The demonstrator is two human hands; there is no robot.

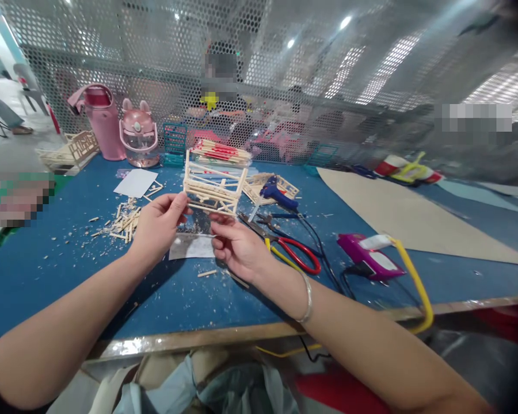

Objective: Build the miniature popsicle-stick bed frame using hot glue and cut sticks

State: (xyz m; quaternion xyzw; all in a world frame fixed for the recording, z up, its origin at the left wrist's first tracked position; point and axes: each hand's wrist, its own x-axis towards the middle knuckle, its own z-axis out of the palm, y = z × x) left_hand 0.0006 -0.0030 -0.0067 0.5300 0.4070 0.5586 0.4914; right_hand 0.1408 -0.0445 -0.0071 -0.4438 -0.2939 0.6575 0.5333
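Observation:
Between my two hands, raised over the blue table, is a small frame of thin wooden sticks. My left hand pinches its lower left corner with thumb and fingers. At the lower right edge my right hand is closed on the frame, its fingers curled below. A blue glue gun lies just right of the frame. Red-handled pliers rest near my right wrist. Under the hands is a grey and white sheet. Cut stick pieces are heaped left of my left hand.
At the back stand a pink flask and a clear bottle with a pink lid, before a perforated metal screen. Bundled sticks lie behind the frame. To the right are a purple device with a yellow cable and a beige board.

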